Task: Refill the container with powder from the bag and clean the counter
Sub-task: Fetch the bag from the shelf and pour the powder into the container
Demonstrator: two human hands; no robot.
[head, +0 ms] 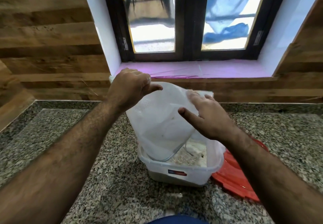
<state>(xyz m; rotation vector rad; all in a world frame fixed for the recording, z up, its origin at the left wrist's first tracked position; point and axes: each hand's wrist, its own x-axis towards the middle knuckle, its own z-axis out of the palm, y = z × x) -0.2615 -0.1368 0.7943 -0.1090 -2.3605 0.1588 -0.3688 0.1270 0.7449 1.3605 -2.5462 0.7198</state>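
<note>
Head view:

- One bag (157,117): translucent white plastic, held upended above the container, its lower end dipping inside the container's rim. It looks nearly emptied.
- One container (178,171): clear rectangular plastic tub with a small red-and-blue label on the near wall. It stands on the counter at centre, directly under the bag, and holds pale powder (188,157) with a few dark specks on its surface.
- One lid (234,173): red plastic, lying flat on the counter just right of the container, partly under the right forearm.
- One left hand (129,87): fingers and thumb curled, pinching the bag's upper left edge and holding it up.
- One right hand (208,117): fingers straight and spread, laid flat against the bag's upper right side; thumb extended across the plastic. It grips nothing.
- One counter (61,136): speckled grey granite; a few pale flecks of spilled powder lie on it in front of the container.
- One window (188,19): dark frame, two glass panes, above a pink sill (218,70).
- Wood-patterned wall panels (43,40) on both sides of the window.
- One patch of blue cloth at the bottom edge, under the arms; too little shows to identify it.
</note>
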